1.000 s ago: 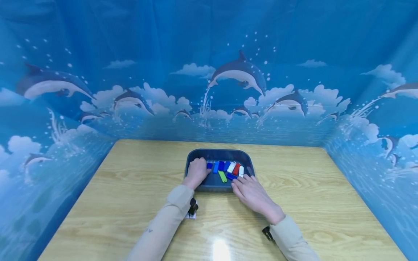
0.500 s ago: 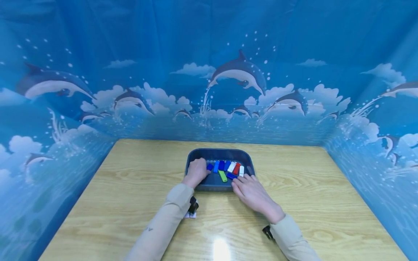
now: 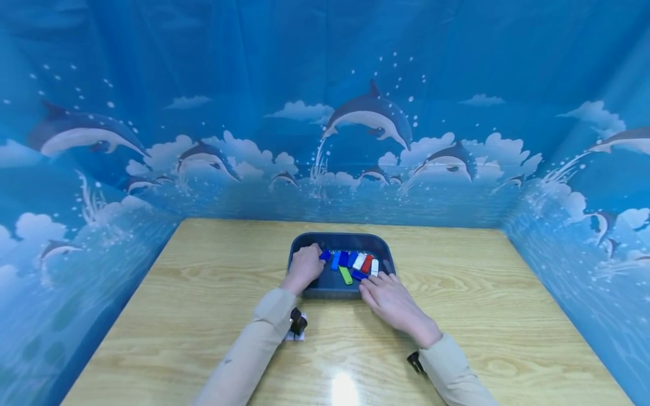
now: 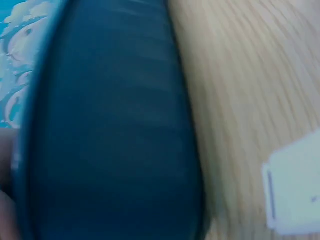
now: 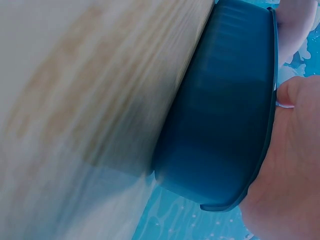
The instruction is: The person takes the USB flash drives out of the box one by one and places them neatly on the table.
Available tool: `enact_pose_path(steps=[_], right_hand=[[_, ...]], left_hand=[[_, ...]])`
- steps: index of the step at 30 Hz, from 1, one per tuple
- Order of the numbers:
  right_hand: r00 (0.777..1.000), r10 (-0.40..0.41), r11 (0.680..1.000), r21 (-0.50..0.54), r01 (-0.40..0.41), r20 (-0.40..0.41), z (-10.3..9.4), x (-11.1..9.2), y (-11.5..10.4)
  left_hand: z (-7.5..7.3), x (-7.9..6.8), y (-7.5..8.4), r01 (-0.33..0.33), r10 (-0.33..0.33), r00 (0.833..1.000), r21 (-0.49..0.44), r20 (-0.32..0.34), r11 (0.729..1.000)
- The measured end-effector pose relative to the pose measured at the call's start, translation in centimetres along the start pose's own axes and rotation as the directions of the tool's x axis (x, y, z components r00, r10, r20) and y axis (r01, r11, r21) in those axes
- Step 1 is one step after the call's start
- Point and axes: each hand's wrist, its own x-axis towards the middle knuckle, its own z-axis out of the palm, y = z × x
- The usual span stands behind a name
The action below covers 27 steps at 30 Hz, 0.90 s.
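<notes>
Tray sits on the tabletop, toward its far edge, about midway across; the curtain stands behind and at both sides. Inside the tray, a row of sticks runs left to right, its right end nearer you. Before the row: a front stick, with a second front stick to its right. Leftmost stick is at your left hand, inside the tray's left end. Your right hand crosses the near right corner. Flat item: on the tabletop, before the tray's left part.
</notes>
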Motion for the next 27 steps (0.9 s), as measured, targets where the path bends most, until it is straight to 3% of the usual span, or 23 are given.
enact_pose_path(steps=[5, 10, 19, 24, 27], right_hand=[[1.000, 0.012, 1.000, 0.014, -0.012, 0.012, -0.1, 0.0, -0.1], [1.000, 0.011, 1.000, 0.011, -0.012, 0.008, -0.1, 0.0, -0.1], [1.000, 0.009, 1.000, 0.006, -0.009, 0.012, -0.2, -0.1, -0.1], [1.000, 0.018, 1.000, 0.000, -0.018, 0.021, -0.1, 0.0, -0.1], [1.000, 0.018, 1.000, -0.002, -0.018, 0.024, -0.1, 0.0, -0.1]], left_hand=[[-1.0, -0.2, -0.2, 0.009, -0.007, 1.000, -0.110, 0.016, 0.994], [-2.0, -0.8, -0.2, 0.053, -0.039, 0.997, -0.249, 0.063, 0.967], [-2.8, -2.5, -0.1, 0.066, -0.041, 0.996, -0.337, 0.081, 0.939], [-3.2, -3.5, 0.0, 0.093, -0.050, 0.992, -0.414, 0.114, 0.905], [-3.5, -4.0, 0.0, 0.113, -0.056, 0.990, -0.478, 0.133, 0.871]])
